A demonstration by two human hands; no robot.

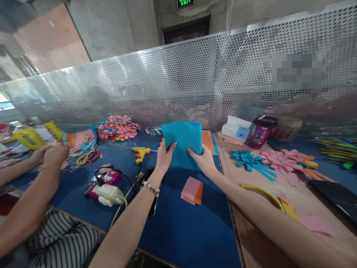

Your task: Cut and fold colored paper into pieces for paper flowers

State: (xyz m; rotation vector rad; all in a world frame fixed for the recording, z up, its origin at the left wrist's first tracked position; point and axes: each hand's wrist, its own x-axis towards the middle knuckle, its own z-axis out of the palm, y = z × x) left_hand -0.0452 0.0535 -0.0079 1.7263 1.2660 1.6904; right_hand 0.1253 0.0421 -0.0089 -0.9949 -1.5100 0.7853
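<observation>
A sheet of blue paper point(184, 139) stands upright in front of me, its top edge slightly curved. My left hand point(166, 156) grips its left edge with the thumb on the near face. On the other side my right hand point(203, 158) pinches the right edge the same way; the fingers behind the sheet are hidden. Below it on the blue table lie small pink paper pieces point(191, 188) partly over orange ones point(199, 196). Orange and blue sheets point(208, 141) lie behind my right hand.
Left of me are a yellow glue gun point(141, 153), scissors point(88, 157), a power strip point(110, 194) and a co-worker's hands point(55, 154). A phone point(152, 208) lies under my left forearm. Paper flowers point(247, 160) and a purple cup point(260, 132) stand right. A perforated metal screen point(178, 82) borders the back.
</observation>
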